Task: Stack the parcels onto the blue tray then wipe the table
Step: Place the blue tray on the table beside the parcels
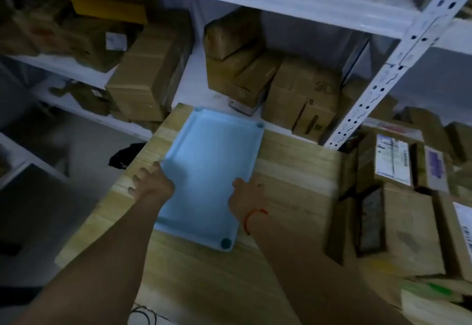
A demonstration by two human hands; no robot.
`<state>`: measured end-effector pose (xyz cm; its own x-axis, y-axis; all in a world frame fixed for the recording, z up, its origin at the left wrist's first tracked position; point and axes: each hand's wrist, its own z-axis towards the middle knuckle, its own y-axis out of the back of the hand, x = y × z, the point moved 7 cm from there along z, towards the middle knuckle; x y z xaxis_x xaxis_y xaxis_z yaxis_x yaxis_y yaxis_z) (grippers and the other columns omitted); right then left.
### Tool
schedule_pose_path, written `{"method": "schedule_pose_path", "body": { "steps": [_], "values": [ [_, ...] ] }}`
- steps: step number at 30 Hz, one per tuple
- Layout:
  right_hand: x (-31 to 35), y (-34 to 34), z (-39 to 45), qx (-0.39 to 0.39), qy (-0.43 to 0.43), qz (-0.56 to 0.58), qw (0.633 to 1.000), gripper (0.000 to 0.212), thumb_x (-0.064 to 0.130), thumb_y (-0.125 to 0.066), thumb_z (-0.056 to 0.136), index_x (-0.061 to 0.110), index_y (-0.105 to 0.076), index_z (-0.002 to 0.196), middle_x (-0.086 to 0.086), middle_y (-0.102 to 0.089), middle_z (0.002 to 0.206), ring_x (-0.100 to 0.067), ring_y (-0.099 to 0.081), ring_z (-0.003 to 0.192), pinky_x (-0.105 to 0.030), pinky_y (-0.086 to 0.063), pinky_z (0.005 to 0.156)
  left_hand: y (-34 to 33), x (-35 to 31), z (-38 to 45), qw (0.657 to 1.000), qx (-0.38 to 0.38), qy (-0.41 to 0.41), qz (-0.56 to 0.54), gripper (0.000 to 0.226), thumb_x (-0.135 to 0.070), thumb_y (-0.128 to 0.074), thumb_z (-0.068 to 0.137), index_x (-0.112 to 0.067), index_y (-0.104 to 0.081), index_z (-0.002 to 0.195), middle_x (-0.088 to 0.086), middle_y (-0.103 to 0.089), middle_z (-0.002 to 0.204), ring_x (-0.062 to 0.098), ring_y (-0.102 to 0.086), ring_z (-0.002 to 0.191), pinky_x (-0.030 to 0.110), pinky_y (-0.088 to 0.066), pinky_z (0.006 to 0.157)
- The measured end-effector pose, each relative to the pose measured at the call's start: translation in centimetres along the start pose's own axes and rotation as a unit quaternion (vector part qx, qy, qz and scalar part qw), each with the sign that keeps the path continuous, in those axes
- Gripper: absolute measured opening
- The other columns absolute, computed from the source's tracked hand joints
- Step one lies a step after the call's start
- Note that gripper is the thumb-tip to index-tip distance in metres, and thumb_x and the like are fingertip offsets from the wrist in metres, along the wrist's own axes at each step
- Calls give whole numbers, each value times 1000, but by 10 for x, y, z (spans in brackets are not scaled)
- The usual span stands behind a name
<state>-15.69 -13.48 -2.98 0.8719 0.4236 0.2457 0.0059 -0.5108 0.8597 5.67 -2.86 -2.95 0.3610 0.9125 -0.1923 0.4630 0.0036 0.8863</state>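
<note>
Two bare hands rest on a blue tray [212, 161] that lies flat on a wooden table [293, 179], its long sides running from near to far and tilted a little to the right. Off the table's left edge, something dark [125, 154] sits below, too dim to make out. Farther left and beyond, white shelving [63, 67] carries brown cardboard boxes [150, 74], blurred and in shadow.

At the tray's left long edge, the left hand [152, 181] lies with its fingers spread, some on the wood just beside the rim and the palm over the tray's edge. It looks pressed flat against the rim, not closed around it, though the blur makes it hard to tell whether any finger hooks under. The tray's bare inside stretches between the two hands, with small round dark spots at its far right and near right corners.

At the tray's right long edge, the right hand [246, 194] sits with the thumb on the tray's inner surface and the fingers past the rim toward the table; whether it pinches the rim or only rests there cannot be told. A red string [251, 216] circles that wrist.

Right of the table, a white perforated post [383, 79] rises, and parcels [398, 197] with printed labels lie piled close together, well apart from the tray.
</note>
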Motion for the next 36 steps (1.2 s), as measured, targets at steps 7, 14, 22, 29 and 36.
{"method": "schedule_pose_path", "body": {
  "steps": [7,14,22,29,36],
  "values": [
    [11,-23,-9,47,81,-303,949,50,28,-33,105,9,-25,151,-14,-7,163,-36,-18,146,-57,-28,112,-28,19,27,997,72,-9,-4,72,-18,-39,98,-19,4,155,20,-17,157,44,-30,137,55,-31,110],
    [-10,-46,-1,75,71,-374,922,50,29,-34,105,5,-29,149,-21,-18,159,-35,-23,144,-55,-23,115,-35,1,11,997,71,-36,16,67,-16,-42,96,-17,-10,155,20,-22,152,45,-33,133,49,-34,109],
    [-66,-45,-7,36,16,-388,921,35,19,-36,103,7,-54,130,-18,-47,141,-30,-42,131,-48,-39,103,-62,-46,-28,995,83,-57,11,62,-19,-44,96,-9,-18,152,20,-25,148,44,-33,134,50,-33,110],
    [-120,-36,-33,46,-50,-361,930,43,20,-33,103,9,-46,142,-20,-39,149,-36,-39,133,-49,-35,102,-92,-89,-65,992,91,-84,-2,58,-19,-45,95,-10,-24,149,19,-28,146,43,-34,132,51,-35,108],
    [-149,-30,-59,66,-95,-328,938,44,19,-29,103,6,-45,142,-22,-36,151,-45,-20,142,-62,-12,113,-116,-115,-90,990,92,-98,28,58,-15,-43,95,-7,-21,149,19,-27,148,39,-35,133,48,-34,109]
  ]
}}
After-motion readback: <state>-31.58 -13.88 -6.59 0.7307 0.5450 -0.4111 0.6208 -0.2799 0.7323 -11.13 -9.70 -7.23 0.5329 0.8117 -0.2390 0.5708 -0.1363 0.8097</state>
